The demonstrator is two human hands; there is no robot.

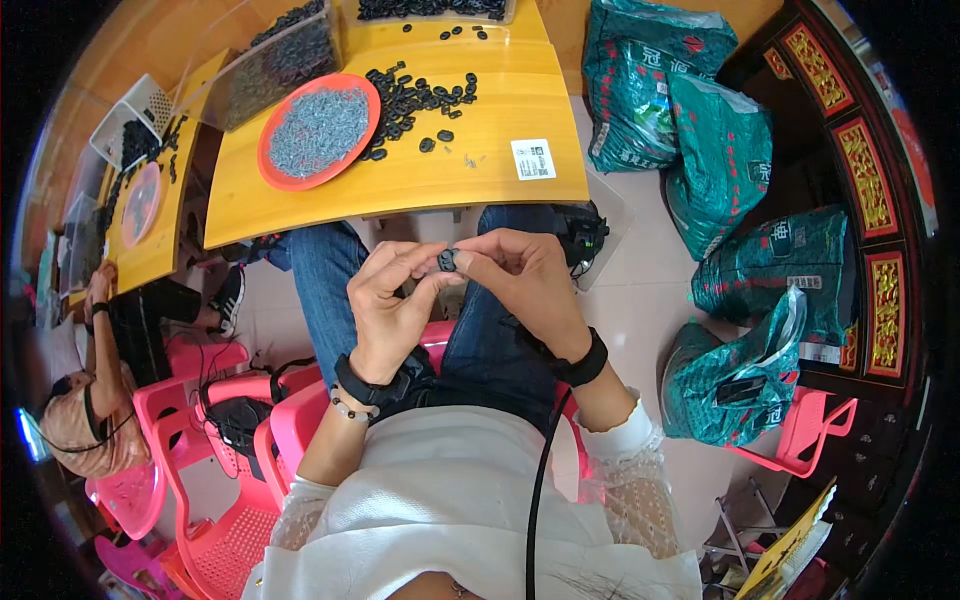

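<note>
- One co-worker (95,425) in a tan top sits at far left, by a second yellow tabletop (165,228) with a white perforated basket (157,103) near its far edge.
- On the main yellow tabletop (450,182), a clear bin (285,70) of dark pieces stands along the left edge.
- Just beside it, an orange-red tray (375,110) is heaped with small silvery metal pieces (315,138).
- The wearer's left hand (390,298) is raised in front of the near edge, above the lap. Its grip is closed, thumb and forefinger pinching the left side of a small dark piece (447,261).
- That piece is off the tabletop, held in the air between both hands.
- The right hand (527,285) has its grip closed on the other side, thumb pressed against it. The step in hand looks like fitting or adjusting by fingertip; the next move probably calls for steady counter-pressure from both thumbs. Finer detail is hidden by the fingers.
- Loose black parts (400,112) spread rightward from the tray; a white label (533,159) lies near the right edge.
- Green sacks (720,150) stand on the floor at right.
</note>
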